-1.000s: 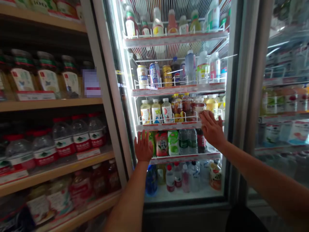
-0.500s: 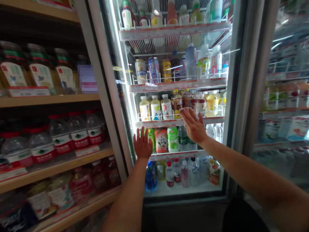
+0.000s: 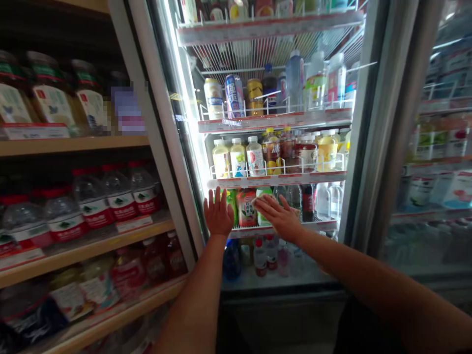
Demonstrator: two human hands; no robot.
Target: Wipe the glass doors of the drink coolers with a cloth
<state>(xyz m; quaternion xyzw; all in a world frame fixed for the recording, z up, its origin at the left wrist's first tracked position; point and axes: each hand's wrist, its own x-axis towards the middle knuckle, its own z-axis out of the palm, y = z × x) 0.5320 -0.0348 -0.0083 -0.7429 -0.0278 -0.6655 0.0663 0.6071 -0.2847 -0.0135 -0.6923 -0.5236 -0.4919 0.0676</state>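
Observation:
My left hand [image 3: 218,214] lies flat with its fingers spread on the glass door [image 3: 258,83] of a lit drinks cooler, near the door's left frame. My right hand [image 3: 280,216] also lies flat on the glass just to its right, fingers stretched toward the left. A pale cloth-like patch [image 3: 260,201] shows under its fingertips; I cannot make it out clearly. Behind the glass at hand height stand a red-labelled bottle [image 3: 246,209] and a dark cola bottle [image 3: 307,201].
Wooden shelves [image 3: 110,238] on the left carry red-capped water bottles [image 3: 118,191] and tea bottles [image 3: 86,103]. Wire racks inside the cooler hold cans [image 3: 234,96] and juice bottles [image 3: 255,156]. A second glass door [image 3: 435,147] stands to the right.
My right hand has slid down and left across the glass, from the right side of the third rack to beside my left hand. The left hand has stayed put.

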